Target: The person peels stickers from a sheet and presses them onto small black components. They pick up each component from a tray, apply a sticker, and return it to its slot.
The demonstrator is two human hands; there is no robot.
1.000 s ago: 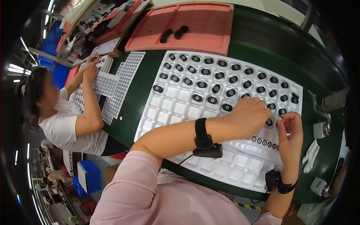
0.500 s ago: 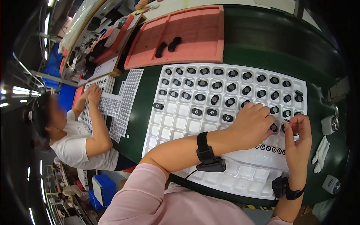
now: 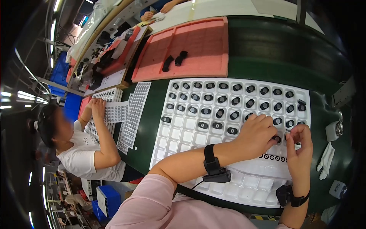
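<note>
A white compartment tray [image 3: 173, 133] lies before me, with small black oval parts [image 3: 222, 99] in many of its pockets. Over its right half, my left hand [image 3: 256, 135] is closed, thumb and fingers around a black oval part [image 3: 277, 139] that is partly hidden. Close beside it, my right hand [image 3: 300, 147] pinches a small dark round sticker [image 3: 288, 131] between thumb and forefinger. Below both hands a white sheet [image 3: 251, 166] carries a row of round black-and-white stickers [image 3: 272, 157]. Some parts, such as the oval part [image 3: 217, 125], bear a similar round mark.
A pink foam tray [image 3: 202, 49] with two black pieces [image 3: 181, 58] lies beyond. At the right are a white glove [image 3: 326, 160] and metal-topped bottles [image 3: 334, 130]. To the left, another person [image 3: 85, 145] handles a sticker sheet [image 3: 116, 112] beside longer sheets [image 3: 134, 114].
The whole view has shifted, so the tray and table sit lower in the picture. My hands stay close together over the same part, the sticker still pinched on the right.
</note>
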